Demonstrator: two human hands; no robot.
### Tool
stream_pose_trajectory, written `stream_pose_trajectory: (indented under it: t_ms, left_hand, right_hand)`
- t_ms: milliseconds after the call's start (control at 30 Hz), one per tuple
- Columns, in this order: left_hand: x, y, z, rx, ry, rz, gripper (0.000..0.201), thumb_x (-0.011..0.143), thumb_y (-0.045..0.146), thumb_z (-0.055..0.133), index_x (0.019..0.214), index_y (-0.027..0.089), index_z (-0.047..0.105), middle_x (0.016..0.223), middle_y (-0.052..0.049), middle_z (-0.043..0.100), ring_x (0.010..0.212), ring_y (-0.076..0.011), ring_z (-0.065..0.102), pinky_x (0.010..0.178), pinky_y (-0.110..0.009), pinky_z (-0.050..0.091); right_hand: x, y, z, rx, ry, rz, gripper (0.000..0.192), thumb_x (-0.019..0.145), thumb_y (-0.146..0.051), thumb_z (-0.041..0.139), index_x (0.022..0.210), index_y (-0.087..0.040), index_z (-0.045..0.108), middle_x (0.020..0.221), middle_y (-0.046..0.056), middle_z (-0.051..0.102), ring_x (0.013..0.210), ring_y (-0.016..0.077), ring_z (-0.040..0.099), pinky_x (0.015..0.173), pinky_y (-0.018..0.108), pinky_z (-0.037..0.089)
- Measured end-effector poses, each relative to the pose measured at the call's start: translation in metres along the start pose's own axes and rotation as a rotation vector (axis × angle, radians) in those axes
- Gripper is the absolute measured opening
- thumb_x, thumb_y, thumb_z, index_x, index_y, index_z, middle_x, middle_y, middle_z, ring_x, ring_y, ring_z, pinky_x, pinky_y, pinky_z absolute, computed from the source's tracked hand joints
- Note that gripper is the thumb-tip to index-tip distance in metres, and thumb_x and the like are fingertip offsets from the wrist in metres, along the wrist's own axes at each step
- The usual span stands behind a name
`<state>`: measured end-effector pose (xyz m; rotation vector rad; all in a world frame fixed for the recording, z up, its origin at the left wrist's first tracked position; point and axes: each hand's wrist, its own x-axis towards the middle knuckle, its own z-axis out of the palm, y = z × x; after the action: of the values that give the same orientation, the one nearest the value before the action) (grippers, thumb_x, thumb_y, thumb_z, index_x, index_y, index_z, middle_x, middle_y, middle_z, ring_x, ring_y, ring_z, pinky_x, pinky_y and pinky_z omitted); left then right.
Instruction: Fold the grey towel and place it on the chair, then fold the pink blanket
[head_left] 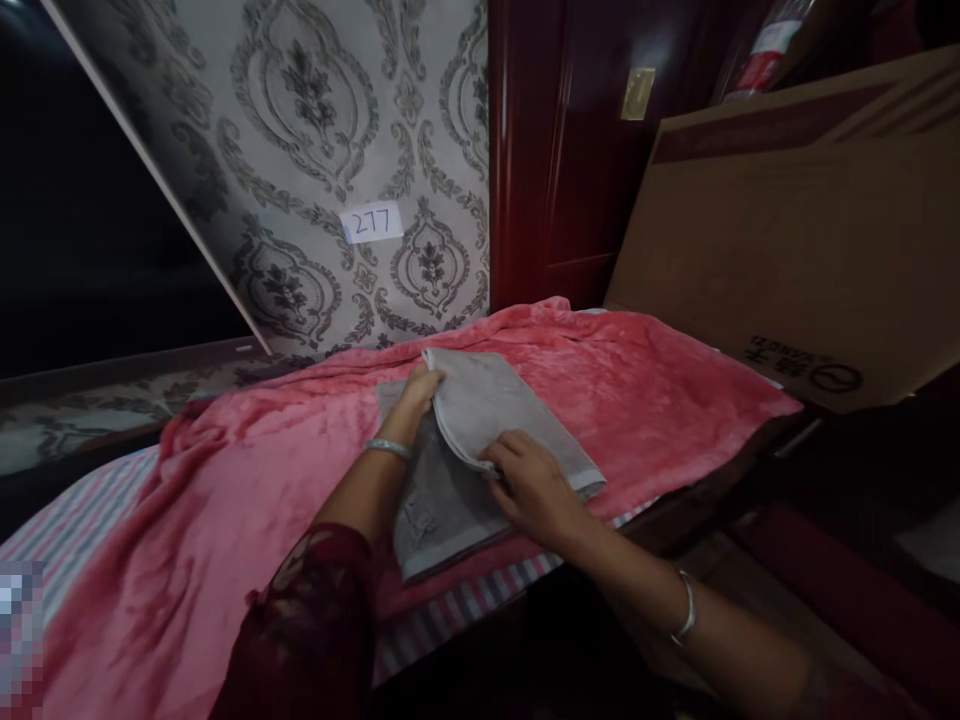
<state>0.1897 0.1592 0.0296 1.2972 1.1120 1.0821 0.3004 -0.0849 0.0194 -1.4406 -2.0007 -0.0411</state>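
Here the right hand (534, 488) presses flat on the near edge of a grey towel (480, 440) lying mid-way along the pink blanket (645, 385), pinning the fold, while the left hand (418, 392) pinches the far corner, lifting that layer over.

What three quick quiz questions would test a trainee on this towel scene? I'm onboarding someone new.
1. True or false: the grey towel lies on a pink blanket.
2. Which hand grips the towel's far folded corner: A left hand, B right hand?
3. What number is on the paper label on the patterned wall?

Key: 1 true; 2 A; 3 277.
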Motion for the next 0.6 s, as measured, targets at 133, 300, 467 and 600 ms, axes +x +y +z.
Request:
stream_pose_trajectory:
  t_ms: [133,300,467,600]
  left_hand:
    - [0.013,0.016,-0.026,0.09,0.046,-0.005,0.025,0.058,0.012,0.062,0.082,0.013,0.07,0.067,-0.003,0.07,0.067,-0.0196,0.067,0.06,-0.026,0.052]
    - [0.006,-0.005,-0.057,0.241,0.075,-0.1,0.017,0.057,0.013,0.064,0.074,0.015,0.068,0.063,-0.004,0.068,0.063,-0.0214,0.066,0.058,-0.03,0.052]
    - [0.004,-0.023,-0.059,0.352,0.102,-0.107,0.015,0.067,0.023,0.065,0.078,0.015,0.069,0.064,-0.006,0.068,0.063,-0.0228,0.066,0.057,-0.031,0.052]
    - [0.011,-0.019,-0.057,0.463,0.166,-0.02,0.019,0.074,0.032,0.063,0.081,0.015,0.07,0.08,-0.009,0.073,0.081,-0.0234,0.069,0.067,-0.028,0.051]
  right_hand:
    - [0.009,-0.027,0.006,0.02,-0.001,-0.078,0.021,0.084,-0.011,0.059,0.103,-0.018,0.063,0.097,0.008,0.06,0.095,0.0226,0.052,0.081,0.034,0.042]
    - [0.0,-0.048,0.046,-0.03,-0.197,-0.091,0.008,0.086,-0.013,0.061,0.092,-0.017,0.062,0.097,0.009,0.06,0.092,0.0237,0.049,0.079,0.036,0.04]
    - [-0.011,-0.045,0.058,-0.033,-0.231,-0.092,0.012,0.086,-0.01,0.06,0.095,-0.017,0.062,0.098,0.009,0.059,0.093,0.0231,0.048,0.079,0.035,0.039]
    - [-0.013,-0.041,0.057,-0.018,-0.19,-0.085,0.015,0.084,-0.007,0.059,0.094,-0.017,0.063,0.096,0.008,0.059,0.094,0.0229,0.048,0.081,0.034,0.039]
